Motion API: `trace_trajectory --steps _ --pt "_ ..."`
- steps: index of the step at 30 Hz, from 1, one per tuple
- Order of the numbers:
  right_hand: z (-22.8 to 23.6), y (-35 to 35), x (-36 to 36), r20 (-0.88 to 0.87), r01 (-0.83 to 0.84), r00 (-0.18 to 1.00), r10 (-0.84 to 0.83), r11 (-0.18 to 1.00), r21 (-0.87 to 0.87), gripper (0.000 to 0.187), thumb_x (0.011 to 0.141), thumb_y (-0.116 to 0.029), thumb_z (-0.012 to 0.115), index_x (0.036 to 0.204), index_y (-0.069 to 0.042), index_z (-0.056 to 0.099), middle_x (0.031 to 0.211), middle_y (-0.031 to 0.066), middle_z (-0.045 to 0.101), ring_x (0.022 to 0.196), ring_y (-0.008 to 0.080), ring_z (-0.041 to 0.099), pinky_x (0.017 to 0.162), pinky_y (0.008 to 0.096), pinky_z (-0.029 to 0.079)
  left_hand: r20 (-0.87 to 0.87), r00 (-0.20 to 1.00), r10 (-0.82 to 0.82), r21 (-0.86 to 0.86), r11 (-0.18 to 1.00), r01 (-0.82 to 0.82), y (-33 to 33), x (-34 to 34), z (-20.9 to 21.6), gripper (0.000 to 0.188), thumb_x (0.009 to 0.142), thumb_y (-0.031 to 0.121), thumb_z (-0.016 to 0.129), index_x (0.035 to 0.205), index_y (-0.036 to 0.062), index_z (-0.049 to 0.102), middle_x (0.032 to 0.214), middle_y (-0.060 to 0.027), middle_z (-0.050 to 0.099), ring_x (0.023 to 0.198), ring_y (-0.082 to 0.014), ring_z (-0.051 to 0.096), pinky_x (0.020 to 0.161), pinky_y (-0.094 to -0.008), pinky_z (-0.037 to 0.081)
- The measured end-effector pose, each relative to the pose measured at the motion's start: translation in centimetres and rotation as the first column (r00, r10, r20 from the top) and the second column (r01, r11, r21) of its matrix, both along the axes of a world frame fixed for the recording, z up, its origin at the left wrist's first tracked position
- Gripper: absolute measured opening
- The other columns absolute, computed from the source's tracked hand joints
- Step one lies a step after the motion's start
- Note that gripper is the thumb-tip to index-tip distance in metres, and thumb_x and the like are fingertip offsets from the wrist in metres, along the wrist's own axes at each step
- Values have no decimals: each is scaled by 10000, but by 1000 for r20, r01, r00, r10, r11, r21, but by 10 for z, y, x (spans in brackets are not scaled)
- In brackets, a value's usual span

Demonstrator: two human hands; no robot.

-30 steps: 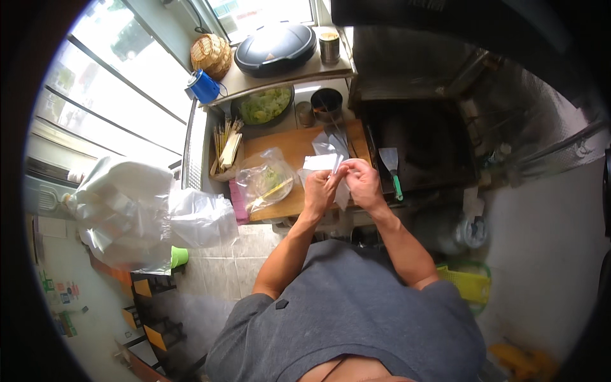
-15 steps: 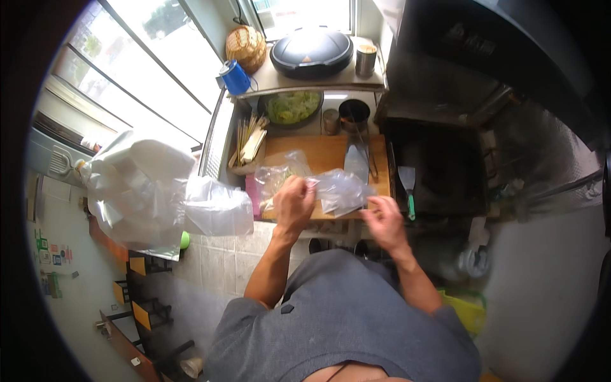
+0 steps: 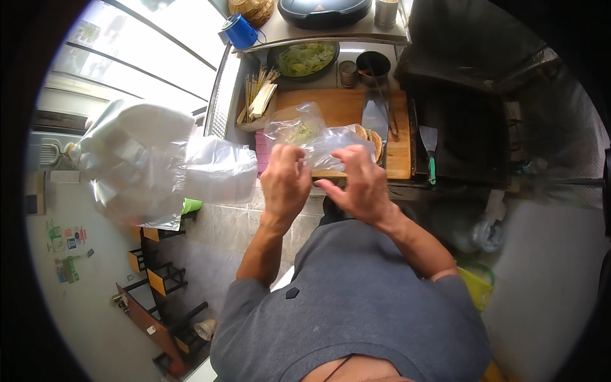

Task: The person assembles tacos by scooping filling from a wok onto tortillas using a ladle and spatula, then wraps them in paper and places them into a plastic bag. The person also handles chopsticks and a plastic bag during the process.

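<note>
My left hand point(image 3: 284, 188) is closed at the near edge of a clear plastic bag point(image 3: 328, 145), its fingers pinching the film. My right hand point(image 3: 364, 186) is over the bag's near right side, thumb and fingers spread apart, fingertips near the film. Just beyond my right fingers, a filled round flatbread point(image 3: 376, 145) shows at the bag's right end; I cannot tell whether it is inside. Behind my left hand stands another clear bag point(image 3: 280, 130) with pale green shredded food point(image 3: 301, 132) in it. Both bags rest on the wooden cutting board point(image 3: 328, 100).
A cleaver point(image 3: 375, 114) and tongs point(image 3: 393, 118) lie on the board. Behind it are a bowl of lettuce point(image 3: 309, 59), a dark pot point(image 3: 373, 67) and chopsticks point(image 3: 254, 89). A spatula point(image 3: 430, 149) is on the dark griddle point(image 3: 471, 127) at right. Plastic bags point(image 3: 137, 165) hang at left.
My right hand has moved left, closer to my left hand and over the bag. The flatbread now shows at the bag's right end. The view has tilted down.
</note>
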State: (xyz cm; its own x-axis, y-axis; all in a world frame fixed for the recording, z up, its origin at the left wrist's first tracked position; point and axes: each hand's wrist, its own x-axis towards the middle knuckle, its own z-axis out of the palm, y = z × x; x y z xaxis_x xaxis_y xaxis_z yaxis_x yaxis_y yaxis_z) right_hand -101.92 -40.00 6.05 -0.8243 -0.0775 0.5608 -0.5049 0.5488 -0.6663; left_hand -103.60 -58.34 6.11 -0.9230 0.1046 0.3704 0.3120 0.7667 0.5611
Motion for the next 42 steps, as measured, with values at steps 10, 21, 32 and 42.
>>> trace_trajectory --steps 10,21,32,42 --pt "-28 52 -35 82 224 970 -230 972 74 63 852 -54 701 860 -60 639 858 122 632 677 269 640 593 397 520 69 995 65 -168 984 -52 -29 -17 -19 287 836 105 766 1054 65 584 1026 -151 608 884 -393 645 726 -483 521" --pt "-205 78 51 765 -267 641 63 953 145 243 897 -211 615 953 -22 757 889 210 750 845 366 745 768 479 586 714 637 -290 -348 643 682 -76 75 -205 170 818 174 692 693 61 669 791 -196 701 748 -397 702 617 -503 546" --pt "-234 39 -9 874 528 458 164 741 -415 213 984 -153 632 1063 45 650 824 115 739 621 154 700 512 303 544 449 703 -551 205 830 519 18 -69 -258 189 781 114 775 918 -8 728 1624 -321 321 1365 -451 516 1114 -432 453" --pt "-265 21 -10 745 599 639 -193 732 -324 215 978 -109 648 1144 19 599 912 133 736 780 208 736 663 342 572 477 628 -615 293 785 546 25 -100 -258 174 792 131 735 890 -11 716 1622 -334 315 1284 -468 585 1034 -436 517"
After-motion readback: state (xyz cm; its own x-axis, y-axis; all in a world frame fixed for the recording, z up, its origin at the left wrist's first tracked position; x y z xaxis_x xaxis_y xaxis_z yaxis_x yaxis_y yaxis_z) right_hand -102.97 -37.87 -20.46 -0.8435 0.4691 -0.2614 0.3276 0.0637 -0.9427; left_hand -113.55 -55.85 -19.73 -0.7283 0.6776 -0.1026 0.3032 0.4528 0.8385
